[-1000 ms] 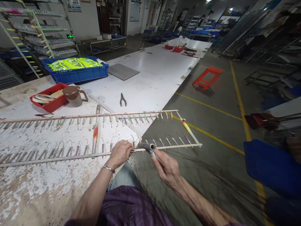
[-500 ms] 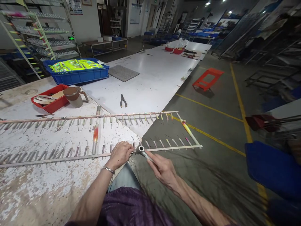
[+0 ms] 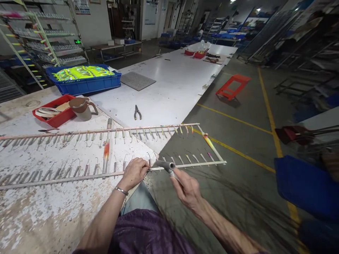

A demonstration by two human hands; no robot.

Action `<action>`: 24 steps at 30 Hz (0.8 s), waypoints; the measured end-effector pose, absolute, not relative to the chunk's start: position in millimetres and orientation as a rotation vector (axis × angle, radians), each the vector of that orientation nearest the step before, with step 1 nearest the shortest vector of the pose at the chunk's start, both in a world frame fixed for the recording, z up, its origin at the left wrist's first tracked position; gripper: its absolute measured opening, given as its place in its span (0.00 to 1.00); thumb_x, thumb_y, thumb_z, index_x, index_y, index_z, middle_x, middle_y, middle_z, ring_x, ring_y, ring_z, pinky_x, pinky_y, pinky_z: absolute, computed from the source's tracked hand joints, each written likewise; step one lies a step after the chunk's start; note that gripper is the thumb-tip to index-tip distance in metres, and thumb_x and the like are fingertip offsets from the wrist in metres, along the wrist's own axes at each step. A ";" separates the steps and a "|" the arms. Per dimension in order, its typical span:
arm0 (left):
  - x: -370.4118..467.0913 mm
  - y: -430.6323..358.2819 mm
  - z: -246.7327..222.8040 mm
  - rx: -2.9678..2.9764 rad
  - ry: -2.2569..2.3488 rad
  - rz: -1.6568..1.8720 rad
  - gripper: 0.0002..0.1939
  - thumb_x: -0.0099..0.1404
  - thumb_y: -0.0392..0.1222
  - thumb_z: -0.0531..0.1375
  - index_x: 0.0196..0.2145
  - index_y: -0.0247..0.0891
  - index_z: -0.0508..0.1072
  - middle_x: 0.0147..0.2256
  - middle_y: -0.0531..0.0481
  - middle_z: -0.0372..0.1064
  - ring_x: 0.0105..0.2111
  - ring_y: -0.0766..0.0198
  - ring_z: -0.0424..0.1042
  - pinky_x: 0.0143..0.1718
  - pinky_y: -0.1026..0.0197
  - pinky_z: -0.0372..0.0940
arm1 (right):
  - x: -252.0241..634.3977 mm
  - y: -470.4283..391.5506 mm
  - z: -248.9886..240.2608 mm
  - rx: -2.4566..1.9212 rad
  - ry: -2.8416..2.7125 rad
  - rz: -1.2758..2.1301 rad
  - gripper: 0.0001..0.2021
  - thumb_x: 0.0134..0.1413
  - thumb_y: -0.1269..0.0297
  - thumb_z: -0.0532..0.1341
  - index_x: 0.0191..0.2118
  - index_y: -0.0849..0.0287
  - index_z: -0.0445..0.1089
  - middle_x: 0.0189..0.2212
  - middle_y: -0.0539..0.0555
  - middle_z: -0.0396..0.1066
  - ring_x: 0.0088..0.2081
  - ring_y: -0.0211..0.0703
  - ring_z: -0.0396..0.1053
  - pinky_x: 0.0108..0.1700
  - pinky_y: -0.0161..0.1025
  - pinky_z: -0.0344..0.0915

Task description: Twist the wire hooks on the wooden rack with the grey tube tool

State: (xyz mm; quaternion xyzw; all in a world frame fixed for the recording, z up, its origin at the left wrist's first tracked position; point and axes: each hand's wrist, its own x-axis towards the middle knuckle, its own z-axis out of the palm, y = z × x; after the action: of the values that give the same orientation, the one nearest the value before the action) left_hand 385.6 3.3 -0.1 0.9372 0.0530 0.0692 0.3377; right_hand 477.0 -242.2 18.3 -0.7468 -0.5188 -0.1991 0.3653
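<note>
My right hand (image 3: 186,188) is wrapped round the handle of a hammer (image 3: 164,164). The hammer's head is tilted, a little above the near rail. My left hand (image 3: 135,173), curled with its fingertips together, rests at the near rail of a long wooden frame (image 3: 201,164), just left of the hammer. What the left fingertips pinch is hidden. Small pale tubes with thin curved wires line both rails of the frame. One crosspiece (image 3: 106,151) is stained orange, and the end crosspiece (image 3: 212,146) is yellow and red. The frame's right end juts past the table corner.
Pliers (image 3: 137,113) lie beyond the frame. A brown mug (image 3: 81,107) stands by a red tray (image 3: 59,120) holding tape rolls. Behind is a blue crate (image 3: 90,86) of bright yellow packets, beside a grey board (image 3: 138,81). A red stool (image 3: 233,87) stands on the floor.
The hammer's head has lifted and swung slightly away to the right from beside my left fingertips, its face tipping. My left hand stays at the near rail. The view has shifted slightly.
</note>
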 end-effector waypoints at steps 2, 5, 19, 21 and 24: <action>384.9 2.5 -1.0 2.432 0.141 0.214 0.07 0.74 0.35 0.59 0.38 0.42 0.75 0.39 0.49 0.77 0.43 0.56 0.74 0.50 0.53 0.67 | 477.1 -241.8 15.2 -1.951 -1.382 -0.472 0.23 0.73 0.70 0.56 0.69 0.57 0.69 0.24 0.48 0.71 0.21 0.40 0.69 0.23 0.33 0.67; 385.3 0.1 -1.3 2.456 0.166 0.242 0.07 0.73 0.34 0.59 0.37 0.42 0.74 0.38 0.48 0.77 0.42 0.56 0.74 0.50 0.52 0.67 | 476.1 -242.7 14.9 -1.955 -1.342 -0.466 0.24 0.73 0.71 0.56 0.70 0.57 0.67 0.26 0.49 0.72 0.22 0.40 0.70 0.24 0.33 0.68; 384.5 0.3 -3.9 2.524 0.153 0.242 0.07 0.75 0.35 0.59 0.39 0.43 0.76 0.39 0.50 0.77 0.43 0.57 0.74 0.49 0.54 0.67 | 474.5 -240.5 20.6 -1.842 -1.263 -0.580 0.29 0.73 0.72 0.57 0.75 0.53 0.60 0.28 0.50 0.74 0.24 0.43 0.72 0.25 0.35 0.68; 384.8 0.6 -3.9 2.518 0.154 0.229 0.07 0.75 0.36 0.59 0.40 0.43 0.77 0.40 0.50 0.78 0.43 0.57 0.75 0.50 0.54 0.67 | 473.8 -237.6 18.8 -1.893 -1.323 -0.515 0.26 0.74 0.71 0.56 0.73 0.54 0.64 0.26 0.48 0.72 0.22 0.42 0.71 0.23 0.34 0.67; 384.7 0.8 -1.0 2.499 0.142 0.201 0.08 0.77 0.37 0.58 0.42 0.43 0.78 0.41 0.50 0.79 0.44 0.57 0.76 0.51 0.54 0.68 | 472.2 -235.8 16.8 -1.947 -1.358 -0.406 0.24 0.74 0.70 0.56 0.71 0.55 0.67 0.26 0.48 0.73 0.21 0.40 0.70 0.24 0.33 0.68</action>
State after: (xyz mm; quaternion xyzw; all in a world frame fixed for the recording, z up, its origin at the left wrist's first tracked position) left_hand 384.7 0.8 -1.0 0.9461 0.0538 0.0762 0.3100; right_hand 472.2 -235.8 16.8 -0.7548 -0.5264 -0.1575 0.3584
